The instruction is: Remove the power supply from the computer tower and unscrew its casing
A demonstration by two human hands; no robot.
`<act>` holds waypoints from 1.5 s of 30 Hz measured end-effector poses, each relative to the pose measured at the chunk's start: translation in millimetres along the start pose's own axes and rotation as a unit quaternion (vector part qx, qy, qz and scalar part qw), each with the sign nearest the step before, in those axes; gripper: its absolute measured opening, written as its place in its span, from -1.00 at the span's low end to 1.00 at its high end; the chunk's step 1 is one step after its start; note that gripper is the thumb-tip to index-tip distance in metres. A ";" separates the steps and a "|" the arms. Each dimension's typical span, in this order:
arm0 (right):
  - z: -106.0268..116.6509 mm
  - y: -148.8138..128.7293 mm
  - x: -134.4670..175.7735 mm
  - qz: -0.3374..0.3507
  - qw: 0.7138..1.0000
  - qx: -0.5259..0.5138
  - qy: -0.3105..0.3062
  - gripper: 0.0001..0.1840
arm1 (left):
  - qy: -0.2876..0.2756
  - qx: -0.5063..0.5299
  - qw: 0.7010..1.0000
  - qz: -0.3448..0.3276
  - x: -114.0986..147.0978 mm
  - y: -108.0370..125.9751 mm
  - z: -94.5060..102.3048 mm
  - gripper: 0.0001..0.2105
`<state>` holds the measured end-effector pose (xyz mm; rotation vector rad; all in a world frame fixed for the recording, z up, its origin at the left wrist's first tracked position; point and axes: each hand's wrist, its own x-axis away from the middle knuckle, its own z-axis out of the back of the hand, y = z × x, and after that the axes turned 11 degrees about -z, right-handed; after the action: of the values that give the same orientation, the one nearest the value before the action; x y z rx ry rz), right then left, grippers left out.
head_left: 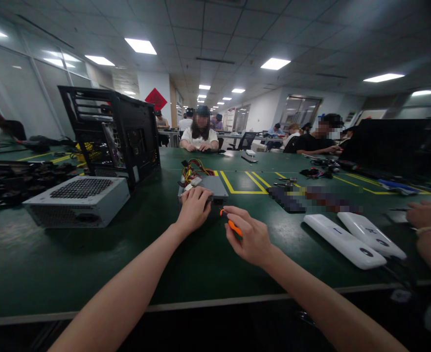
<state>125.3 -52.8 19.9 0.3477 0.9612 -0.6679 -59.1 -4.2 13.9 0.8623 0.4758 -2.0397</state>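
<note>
The metal box [217, 186] sits on the worktop [134, 254], set back from the near edge, about midway along its visible length. The left hand [195, 208] lays its fingers over the box's top; whether they clamp it cannot be told. The right hand [252, 237] has its fingers closed on an orange tool [235, 228], tip towards the box's near side. Judged by its casing, the box is stiff and probably heavy; smooth faces may slip. Grip opposite side walls, not the soft cable bundle [196, 168] at its far side. The tool should be light and rigid; hold its handle.
</note>
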 end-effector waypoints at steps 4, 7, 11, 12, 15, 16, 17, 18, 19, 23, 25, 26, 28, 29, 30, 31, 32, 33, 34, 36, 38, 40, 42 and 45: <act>-1.1 5.0 1.3 -0.062 0.998 0.010 0.026 -0.66 | 0.000 0.000 1.000 -0.002 0.4 -0.1 0.4 -0.75; 0.4 5.3 -0.4 -0.068 0.997 0.000 0.029 -0.65 | 0.001 -0.002 1.000 0.000 0.4 -0.1 0.1 -0.76; 0.3 0.4 -2.4 -0.004 1.000 0.000 0.031 -0.62 | 0.003 -0.003 1.000 0.000 0.1 -0.2 -0.5 -0.75; 0.0 0.4 -2.2 -0.002 0.999 0.000 0.032 -0.62 | 0.002 -0.002 1.000 0.000 0.1 -0.3 -0.7 -0.75; -0.4 3.6 -0.1 -0.034 0.999 0.013 0.028 -0.64 | -0.001 0.000 1.000 0.001 0.4 -0.7 -0.8 -0.75; -0.4 4.3 0.7 -0.044 0.999 0.017 0.026 -0.65 | -0.001 0.001 1.000 0.003 0.5 -0.7 -0.8 -0.75; -0.3 4.3 1.3 -0.047 0.998 0.020 0.022 -0.66 | -0.001 0.003 1.000 0.005 0.4 -0.6 -0.6 -0.75; -0.3 3.4 1.7 -0.044 0.999 0.019 0.018 -0.68 | -0.001 0.004 1.000 0.007 0.4 -0.4 -0.4 -0.75; -0.4 1.7 1.9 -0.036 0.999 0.018 0.012 -0.69 | -0.002 0.005 1.000 0.009 0.2 -0.1 -0.1 -0.75; -0.9 -4.4 1.1 0.002 0.999 0.029 -0.017 -0.72 | -0.006 0.005 1.000 0.008 -0.6 1.1 1.6 -0.76; -0.7 -2.5 0.3 -0.012 1.000 0.024 -0.003 -0.73 | -0.007 0.006 1.000 0.007 -0.6 1.2 2.0 -0.76; -0.5 -0.5 0.0 -0.031 0.999 0.016 0.007 -0.74 | -0.008 0.005 1.000 0.006 -0.5 1.2 2.1 -0.75; -0.2 3.7 -0.6 -0.074 0.997 -0.002 0.019 -0.73 | -0.008 0.003 1.000 0.007 -0.1 1.0 1.8 -0.76; -0.3 5.0 -0.8 -0.086 0.996 -0.010 0.021 -0.72 | -0.007 0.001 1.000 0.007 0.1 0.9 1.6 -0.76; -0.4 5.7 -0.9 -0.088 0.996 -0.018 0.025 -0.70 | -0.005 0.000 1.000 0.006 0.2 0.9 1.3 -0.76; -0.7 5.7 -0.9 -0.082 0.996 -0.025 0.031 -0.68 | -0.005 0.000 1.000 0.004 0.4 0.8 1.1 -0.76; -1.0 5.4 -0.7 -0.073 0.996 -0.029 0.036 -0.66 | -0.004 0.001 1.000 0.004 0.4 0.8 1.0 -0.76; -1.2 5.0 -0.6 -0.067 0.997 -0.029 0.039 -0.65 | -0.004 0.003 1.000 0.004 0.4 0.7 0.9 -0.76; -1.4 4.8 -0.3 -0.064 0.997 -0.027 0.040 -0.65 | -0.005 0.004 1.000 0.005 0.3 0.7 0.9 -0.76; -1.2 5.8 0.3 -0.072 0.997 -0.020 0.036 -0.66 | -0.007 0.006 1.000 0.007 0.2 0.5 1.0 -0.75; -0.6 8.0 0.7 -0.084 0.996 -0.018 0.035 -0.66 | -0.005 0.006 1.000 0.007 0.1 0.5 1.2 -0.75; 0.1 9.5 0.7 -0.089 0.995 -0.016 0.039 -0.67 | -0.003 0.006 1.000 0.006 0.1 0.5 1.2 -0.74; 0.4 9.0 0.4 -0.082 0.996 -0.014 0.032 -0.68 | -0.003 0.007 1.000 0.008 0.1 0.6 1.2 -0.75; 0.1 6.1 -0.2 -0.028 0.999 -0.008 0.030 -0.66 | -0.005 0.009 1.000 0.008 0.1 0.8 1.1 -0.75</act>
<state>129.3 -48.2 20.1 0.3290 1.0351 -0.7040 -58.9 -5.4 14.6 0.8644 0.4444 -2.0357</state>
